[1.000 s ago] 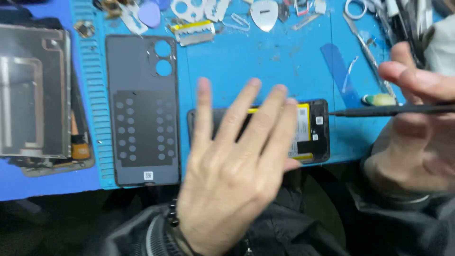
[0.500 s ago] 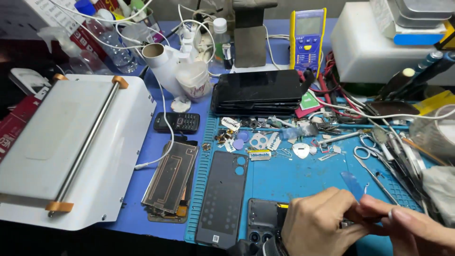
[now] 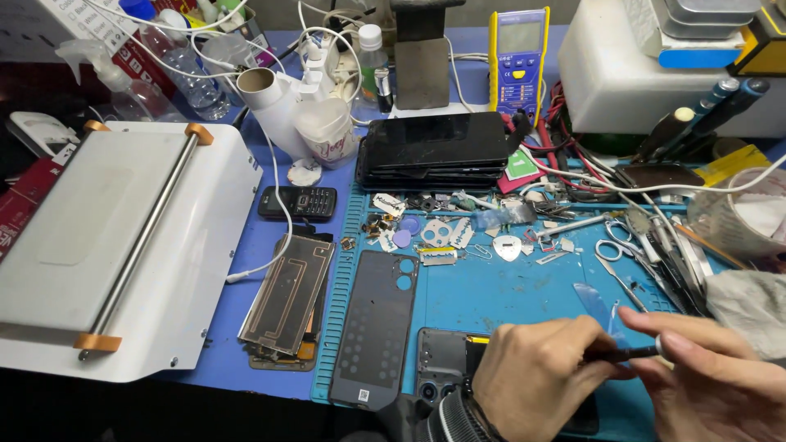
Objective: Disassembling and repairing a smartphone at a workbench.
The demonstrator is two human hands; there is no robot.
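We see open blue mat (image 3: 508,290) at frame centre, between the loose back cover (image 3: 375,327) and the scissors (image 3: 616,254). Above it small parts (image 3: 446,233) and stacked phones (image 3: 434,151) crowd the way; the white machine (image 3: 115,245) blocks the left.

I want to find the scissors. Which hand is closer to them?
Right. The right hand is just below the scissors; the left hand is farther off, down to their left.
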